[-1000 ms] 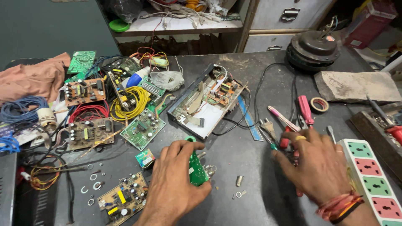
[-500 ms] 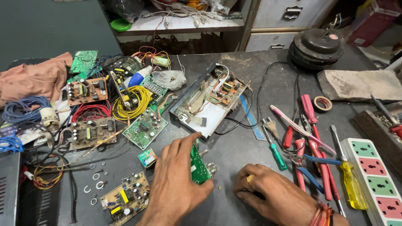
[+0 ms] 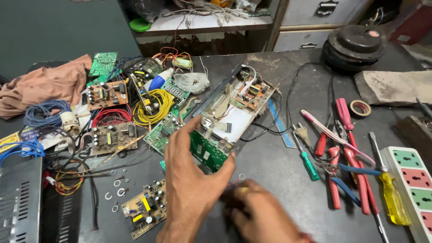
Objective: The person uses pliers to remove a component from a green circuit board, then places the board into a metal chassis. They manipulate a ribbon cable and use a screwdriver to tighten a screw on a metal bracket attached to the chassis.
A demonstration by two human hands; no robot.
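Observation:
My left hand (image 3: 189,189) grips a small green circuit board (image 3: 208,153), held tilted above the dark workbench (image 3: 279,171). My right hand (image 3: 258,216) is low at the bottom edge, blurred, its fingers curled close to the left hand; whether it pinches anything cannot be made out. Just behind the held board lies an opened metal chassis (image 3: 234,110) with boards and wires inside. A small metal ring (image 3: 242,176) lies on the bench next to my left thumb.
Several circuit boards and coils of yellow (image 3: 153,105), red and blue wire crowd the left side. Pliers, cutters and screwdrivers (image 3: 346,153) lie at the right beside a power strip (image 3: 411,189). A round black motor (image 3: 355,45) sits at the back right.
My right hand left the tools at the right and came in under the left hand. My left hand lifted the green board and turned it flatter toward the camera.

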